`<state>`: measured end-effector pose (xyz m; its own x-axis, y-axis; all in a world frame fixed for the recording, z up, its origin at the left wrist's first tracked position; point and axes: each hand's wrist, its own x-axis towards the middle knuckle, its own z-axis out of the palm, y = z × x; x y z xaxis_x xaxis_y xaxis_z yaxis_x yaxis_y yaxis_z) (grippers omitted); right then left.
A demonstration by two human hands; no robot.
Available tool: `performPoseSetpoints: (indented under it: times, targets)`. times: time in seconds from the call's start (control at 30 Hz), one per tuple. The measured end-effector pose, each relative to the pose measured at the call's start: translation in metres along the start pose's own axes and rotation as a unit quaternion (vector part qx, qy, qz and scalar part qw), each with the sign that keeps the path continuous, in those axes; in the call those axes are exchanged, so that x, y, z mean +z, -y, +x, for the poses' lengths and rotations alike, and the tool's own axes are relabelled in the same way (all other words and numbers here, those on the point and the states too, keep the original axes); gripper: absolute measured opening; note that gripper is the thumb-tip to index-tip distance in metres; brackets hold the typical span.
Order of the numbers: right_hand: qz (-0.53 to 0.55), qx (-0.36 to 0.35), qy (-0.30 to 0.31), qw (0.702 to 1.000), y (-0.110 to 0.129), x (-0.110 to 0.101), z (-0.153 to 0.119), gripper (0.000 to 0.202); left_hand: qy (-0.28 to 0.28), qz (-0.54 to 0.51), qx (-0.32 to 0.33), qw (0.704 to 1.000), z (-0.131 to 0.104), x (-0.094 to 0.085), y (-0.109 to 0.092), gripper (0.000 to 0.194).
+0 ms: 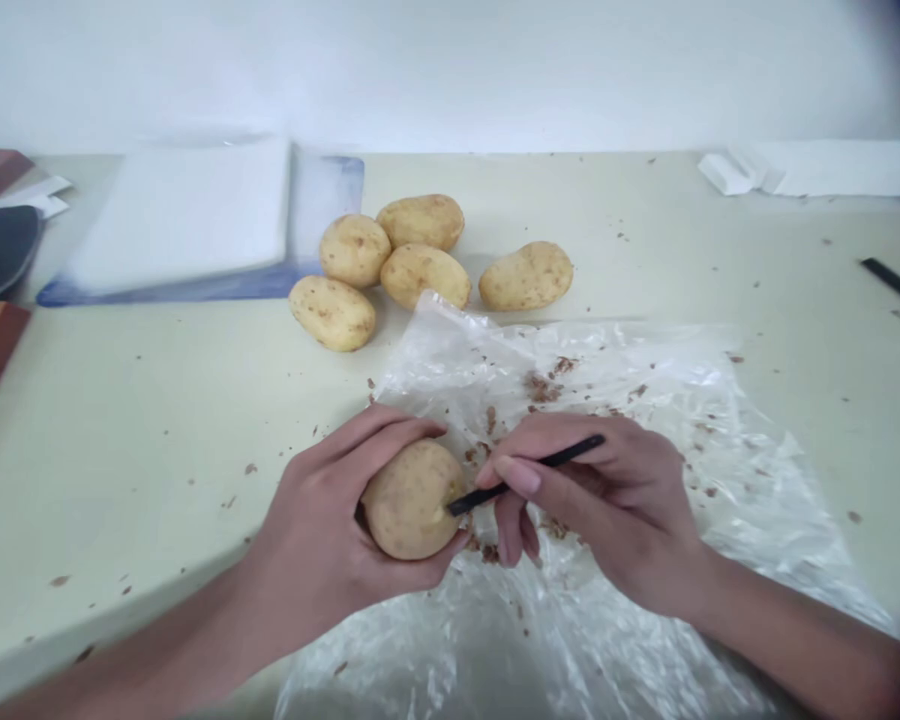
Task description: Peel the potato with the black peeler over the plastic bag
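Observation:
My left hand (345, 510) is wrapped round a potato (412, 500), its fingers over the top and its thumb underneath. Between the thumb and fingers of my right hand (607, 510) is a thin black stick (562, 455); its kind is not clear. The stick's tip touches the potato's right side, where a small pale yellow spot shows. Both hands are above a crumpled clear plastic sheet (735, 510) strewn with brown scraps (542, 387). Beyond the hands, several potatoes lie in a loose group, among them one potato (526, 276) apart on the right.
A white stack (195, 215) rests on a blue-edged board (322, 275) at the back left. Dark and reddish-brown objects (0, 250) stand at the left edge. White folded packaging (840, 168) lies at the back right, and another black strip (896, 285) at the right edge.

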<state>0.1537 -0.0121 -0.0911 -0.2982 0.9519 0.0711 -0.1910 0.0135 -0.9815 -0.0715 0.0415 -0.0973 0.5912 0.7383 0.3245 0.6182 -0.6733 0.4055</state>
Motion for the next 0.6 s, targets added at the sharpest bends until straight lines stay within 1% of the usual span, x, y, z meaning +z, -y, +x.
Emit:
performPoseSetpoints:
  times: [0.13,0.2,0.3,0.4,0.5,0.6]
  targets:
    - [-0.039,-0.019,-0.059,0.997,-0.006,-0.015,0.004,0.021,0.002,0.005,-0.001,1.000,0.000,0.000,-0.001,0.057]
    - [-0.029,-0.027,-0.072,0.997,-0.006,-0.017,0.005,0.020,0.000,0.018,0.003,1.000,-0.001,-0.001,-0.002,0.057]
    - [0.004,-0.050,-0.023,0.998,-0.003,-0.011,0.003,0.018,0.000,0.015,0.004,1.000,-0.001,-0.001,-0.001,0.058]
    - [-0.020,-0.067,0.032,0.997,0.001,-0.001,0.000,0.016,0.005,0.011,-0.001,1.000,0.000,-0.001,-0.001,0.058]
    - [-0.035,-0.066,0.035,0.997,0.000,0.004,-0.002,0.015,0.002,0.005,-0.015,1.000,0.000,-0.001,-0.001,0.057]
    - [-0.035,-0.050,0.004,0.998,-0.002,0.000,0.000,0.015,0.013,0.000,-0.029,1.000,0.001,0.000,-0.002,0.056]
